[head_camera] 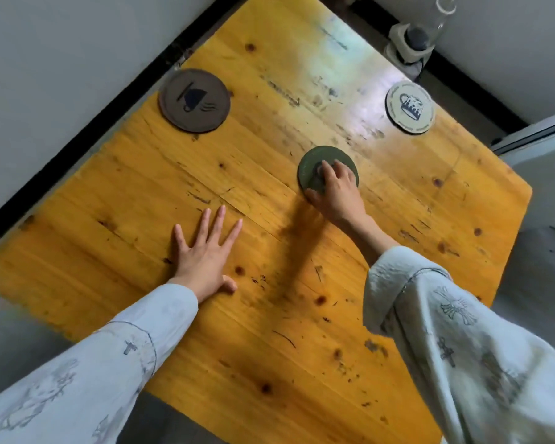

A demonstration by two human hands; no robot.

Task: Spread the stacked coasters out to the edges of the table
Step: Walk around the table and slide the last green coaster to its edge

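Three round coasters lie on the yellow wooden table (269,315). A brown coaster (194,100) with a dark cup mark sits near the far left edge. A white coaster (410,107) with a mug drawing sits near the far right edge. A green coaster (314,165) lies near the table's middle; whether more lie beneath it I cannot tell. My right hand (337,193) rests on the green coaster, fingers on top and thumb at its near rim. My left hand (205,254) lies flat on the bare wood, fingers spread, holding nothing.
A grey wall with a black strip runs along the table's left side. A clear glass object on a grey base (414,40) stands on the floor beyond the far right corner. Grey floor surrounds the table.
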